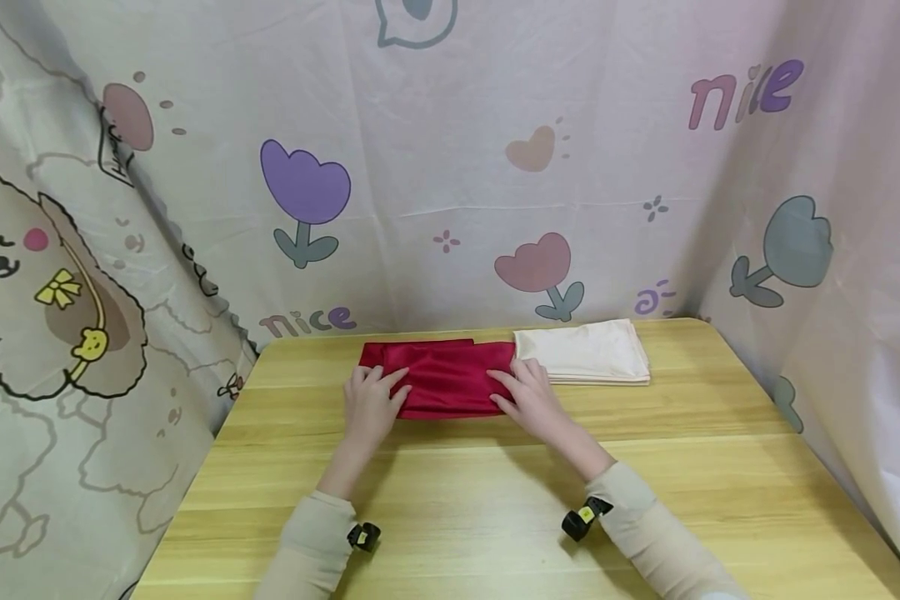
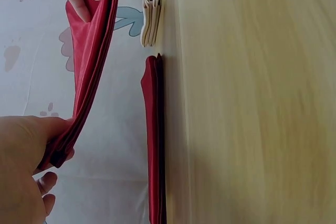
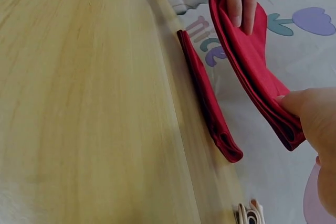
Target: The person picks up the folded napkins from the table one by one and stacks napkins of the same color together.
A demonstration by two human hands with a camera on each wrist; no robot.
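Observation:
A folded red satin cloth (image 1: 453,379) stretches between my two hands, raised off the tabletop in both wrist views. My left hand (image 1: 370,402) pinches its left end, thumb on top and fingers beneath. At the opposite end my right hand (image 1: 534,398) grips it the same way. The cloth's layers (image 3: 252,85) sag slightly in the middle. Under and behind it, a second folded red cloth (image 2: 153,135) lies flat on the table; in the head view only its left and back edges show past the held one.
A folded cream cloth (image 1: 585,352) lies at the back right of the wooden table (image 1: 450,517), beside the red cloths. Patterned curtains (image 1: 420,167) hang behind the table and along both sides.

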